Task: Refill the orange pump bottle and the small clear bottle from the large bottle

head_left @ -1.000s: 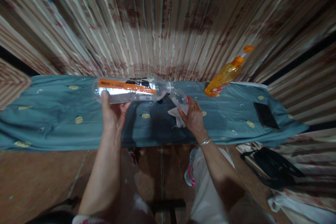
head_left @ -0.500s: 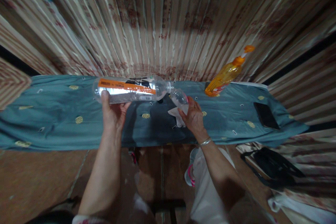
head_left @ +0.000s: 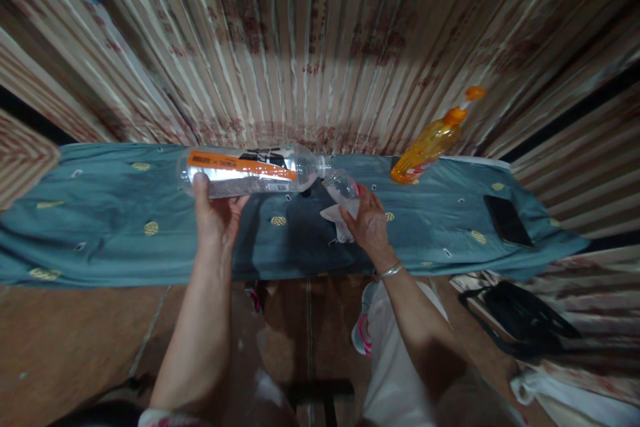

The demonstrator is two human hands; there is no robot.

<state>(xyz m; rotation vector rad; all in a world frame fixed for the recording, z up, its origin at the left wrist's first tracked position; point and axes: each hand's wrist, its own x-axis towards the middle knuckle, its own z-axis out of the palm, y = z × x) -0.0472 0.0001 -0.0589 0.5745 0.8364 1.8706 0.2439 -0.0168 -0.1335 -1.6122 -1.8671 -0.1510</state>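
Nothing has visibly moved since the earlier frame. The large clear bottle (head_left: 250,173) lies lengthwise left to right above the teal cloth (head_left: 115,197), its neck pointing right. That neck meets the small clear bottle (head_left: 341,185), which slants toward near right; you cannot tell whether one mouth sits inside the other. Your left hand (head_left: 219,213) clasps the large bottle's left half, thumb in front; your right hand (head_left: 369,221), nearer the necks, grips the small bottle's right end.
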